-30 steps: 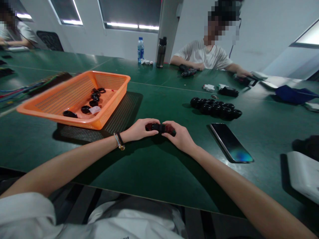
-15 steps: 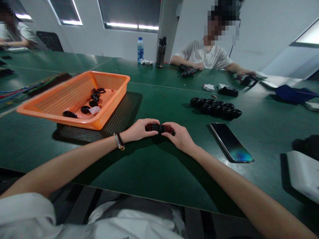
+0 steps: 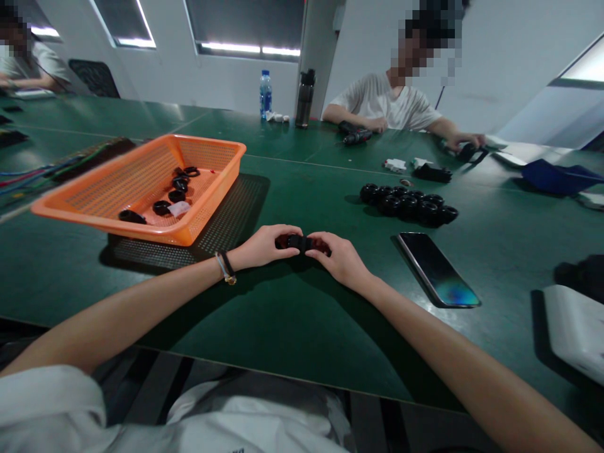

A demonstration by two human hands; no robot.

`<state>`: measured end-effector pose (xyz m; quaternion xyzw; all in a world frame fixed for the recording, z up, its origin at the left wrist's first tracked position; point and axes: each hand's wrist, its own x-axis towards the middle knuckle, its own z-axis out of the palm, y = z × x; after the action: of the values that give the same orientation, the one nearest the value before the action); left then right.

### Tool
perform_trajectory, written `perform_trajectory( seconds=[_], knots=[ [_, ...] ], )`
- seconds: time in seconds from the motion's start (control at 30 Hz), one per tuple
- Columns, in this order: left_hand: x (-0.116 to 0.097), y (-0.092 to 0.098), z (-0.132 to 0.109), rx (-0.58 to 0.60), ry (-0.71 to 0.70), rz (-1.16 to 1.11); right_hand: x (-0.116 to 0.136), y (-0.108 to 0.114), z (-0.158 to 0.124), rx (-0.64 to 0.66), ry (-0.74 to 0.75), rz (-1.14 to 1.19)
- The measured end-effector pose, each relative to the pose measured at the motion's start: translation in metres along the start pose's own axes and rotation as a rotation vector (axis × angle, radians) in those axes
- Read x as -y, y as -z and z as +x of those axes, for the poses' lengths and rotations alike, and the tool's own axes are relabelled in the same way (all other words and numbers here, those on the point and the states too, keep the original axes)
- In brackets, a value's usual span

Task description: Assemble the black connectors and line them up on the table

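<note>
Between my two hands is a small black part (image 3: 298,243), held just over the green table (image 3: 283,327); its exact kind is too small to make out. My left hand (image 3: 267,245) is closed on its left end, thumb below and fingers above. The right end is pinched by my right hand (image 3: 340,257) in the same way. An orange basket (image 3: 189,234) with several black rings (image 3: 161,207) and a whitish scrap (image 3: 179,209) stands left of my hands. To the right, several round black parts (image 3: 408,204) lie grouped together.
A phone (image 3: 438,270) lies right of my right hand, with a white box (image 3: 578,324) beyond it. Across the table a person (image 3: 387,104) sits near a power drill (image 3: 356,135). A water bottle (image 3: 265,94) and a dark flask (image 3: 305,99) stand at the back.
My hands and the black part stay in place. The person across has shifted slightly right, and that person's hand on the right is now over a dark object there.
</note>
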<state>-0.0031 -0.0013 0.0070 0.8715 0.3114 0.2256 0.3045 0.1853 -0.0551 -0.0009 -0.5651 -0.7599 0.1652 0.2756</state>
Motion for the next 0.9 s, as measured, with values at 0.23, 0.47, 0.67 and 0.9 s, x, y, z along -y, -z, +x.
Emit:
perform_trajectory(
  seconds=[0.23,0.47,0.67,0.9],
  knots=[
    [0.0013,-0.0008,0.0,-0.01,-0.004,-0.019,-0.0014,-0.0007,0.0007,-0.001,0.007,-0.009],
    [0.0021,-0.0017,0.0001,-0.009,-0.001,-0.021,0.0004,0.0009,0.0006,0.021,-0.001,-0.014],
    [0.0004,-0.0004,-0.0001,-0.003,0.008,-0.005,0.0018,0.0005,0.0011,0.036,-0.024,-0.016],
    [0.0005,-0.001,-0.0004,-0.01,-0.009,-0.008,0.0037,0.0024,0.0006,0.056,-0.034,-0.03]
  ],
)
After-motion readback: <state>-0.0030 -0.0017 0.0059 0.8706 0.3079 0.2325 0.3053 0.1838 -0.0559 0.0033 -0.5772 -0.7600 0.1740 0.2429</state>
